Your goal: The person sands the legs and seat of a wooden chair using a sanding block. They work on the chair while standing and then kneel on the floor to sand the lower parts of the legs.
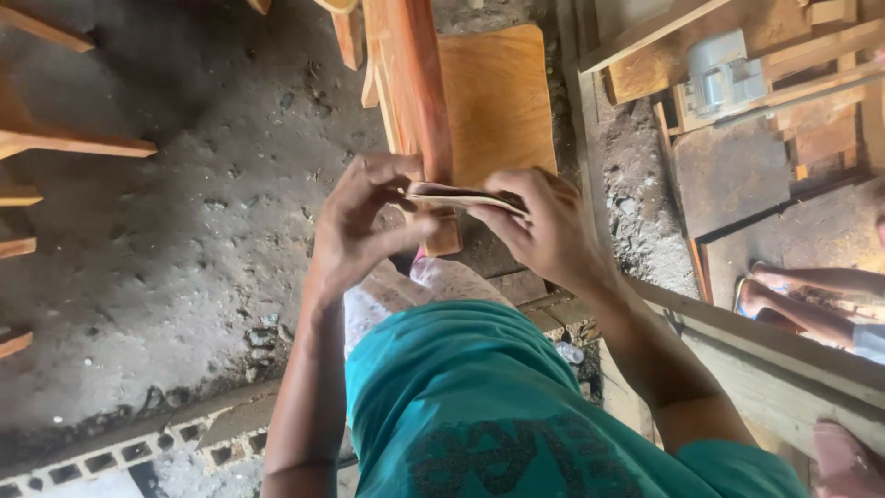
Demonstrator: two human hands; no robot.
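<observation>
Over the dusty grey concrete floor (pixel 184 258), left of centre, the left hand (pixel 359 231) pinches the left end of a thin, flat, pale folded sheet of sandpaper (pixel 461 198), its grip closed on it. Behind stands a reddish wooden plank (pixel 419 83) against a curved orange-brown wooden seat panel (pixel 498 101). To the right, the right hand (pixel 544 231) clasps the sheet's other end.

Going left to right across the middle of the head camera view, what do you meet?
Pale wooden pieces at the left edge → bare dirt floor → left hand → folded sheet held by both hands → right hand → another person's legs.
</observation>
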